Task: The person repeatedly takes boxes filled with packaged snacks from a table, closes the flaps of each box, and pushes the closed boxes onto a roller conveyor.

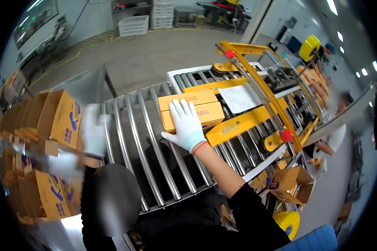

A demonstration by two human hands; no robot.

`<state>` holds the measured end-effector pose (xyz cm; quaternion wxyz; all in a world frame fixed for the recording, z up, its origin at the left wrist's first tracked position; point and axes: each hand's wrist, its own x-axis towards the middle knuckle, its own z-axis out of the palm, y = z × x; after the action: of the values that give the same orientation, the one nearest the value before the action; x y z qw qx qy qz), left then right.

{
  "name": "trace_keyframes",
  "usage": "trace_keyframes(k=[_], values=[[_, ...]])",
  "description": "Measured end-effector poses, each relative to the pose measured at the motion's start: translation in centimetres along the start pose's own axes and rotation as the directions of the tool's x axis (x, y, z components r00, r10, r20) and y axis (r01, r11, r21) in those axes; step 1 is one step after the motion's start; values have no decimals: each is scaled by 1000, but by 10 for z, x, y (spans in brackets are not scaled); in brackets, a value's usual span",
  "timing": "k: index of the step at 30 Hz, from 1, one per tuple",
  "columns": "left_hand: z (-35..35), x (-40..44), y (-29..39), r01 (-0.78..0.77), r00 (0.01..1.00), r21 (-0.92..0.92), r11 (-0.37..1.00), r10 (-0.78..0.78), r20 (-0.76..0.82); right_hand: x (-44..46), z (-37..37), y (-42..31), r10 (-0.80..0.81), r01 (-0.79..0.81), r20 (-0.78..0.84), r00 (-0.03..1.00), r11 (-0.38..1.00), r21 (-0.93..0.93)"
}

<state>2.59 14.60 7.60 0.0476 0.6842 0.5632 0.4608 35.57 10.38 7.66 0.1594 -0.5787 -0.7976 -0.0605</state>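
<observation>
My right hand (182,125), in a white glove, lies flat with fingers stretched out on top of a closed yellow-orange carton (209,112). The carton rests on the metal rollers at the mouth of a yellow-railed taping machine (234,127). My left hand (95,134), also white-gloved, is smeared by motion over the left edge of the rollers, beside open cartons (59,119). Its fingers cannot be made out. A second blurred white shape (63,164) shows lower left, between the carton stacks; I cannot tell what it is.
The roller conveyor (157,146) runs in front of me. More open cartons (54,194) stand lower left. Red knobs (286,135) top the machine frame. An open box (291,185) and a yellow tape roll (287,224) are at right. A person (333,140) is beyond the machine.
</observation>
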Motion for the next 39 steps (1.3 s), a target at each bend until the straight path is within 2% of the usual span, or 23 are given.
trace_keyframes(k=[2,4,6,10,12,14,16,18,20,22,24,25,26,27,28,29,30,32,33,34,35,38,39], values=[[-57,36,-52,46,971,440,897,63,-230,-4,8,5,53,-54,-53,997,998,-11],[-103,47,-115,208,975,724,658,-77,-211,-9,8,10,83,-85,-49,995,996,-30],[-120,35,-188,356,919,488,797,-394,-27,-12,8,17,102,-105,-51,994,993,-60],[-114,-12,-165,0,997,470,883,-40,73,-18,25,20,65,-73,-88,994,992,-99],[-114,-49,-89,103,985,274,956,-137,107,-17,15,-1,-18,-18,133,991,965,263],[-133,-73,-21,199,950,12,980,-196,244,-30,12,-45,21,-42,50,999,884,467],[-146,-94,-25,325,907,-63,943,-293,303,-31,25,-70,-31,50,-43,999,848,528],[-143,-118,-66,380,925,-312,871,-363,111,-27,-2,-84,-273,251,-17,962,858,447],[-144,-107,-48,673,698,-592,443,-646,310,-33,9,-78,-473,467,-88,877,792,394],[-140,-89,11,459,888,-524,717,-354,293,-37,25,-76,-625,597,-91,776,680,425],[-122,-76,25,299,863,-238,924,-155,482,-30,6,-77,-550,454,-103,829,553,699],[-108,-65,24,231,837,-120,966,-134,531,-21,-5,-77,-527,323,-10,850,506,800],[-91,-57,20,153,802,-1,988,-123,584,-12,-13,-70,-456,-18,275,847,492,870],[-75,-50,19,53,882,102,993,-95,461,-5,-9,-71,-396,36,203,896,520,853],[-60,-47,17,-36,941,219,975,-41,336,2,-3,-72,-332,87,122,935,549,831],[-51,-48,17,-36,943,229,973,-43,330,19,1,-69,-477,439,-111,872,661,608],[-42,-51,16,-8,974,314,949,-64,218,24,-10,-73,-503,495,-76,861,794,351],[-24,-58,6,48,992,413,910,-92,88,22,-35,-88,-400,425,-157,903,886,184],[-18,-66,-4,261,964,-30,965,-259,60,13,-36,-93,-306,332,-146,941,919,213],[-20,-74,-15,404,906,-462,789,-414,85,-3,-37,-94,-336,367,-159,928,898,244],[-31,-76,-25,621,782,-592,513,-451,430,-26,-31,-96,-354,359,-76,932,877,319],[-26,-72,-14,645,764,-463,608,-503,404,-43,-17,-82,-373,321,143,917,901,293],[-10,-71,-5,653,749,-542,529,-556,359,-38,-18,-76,-337,308,125,933,929,204]])
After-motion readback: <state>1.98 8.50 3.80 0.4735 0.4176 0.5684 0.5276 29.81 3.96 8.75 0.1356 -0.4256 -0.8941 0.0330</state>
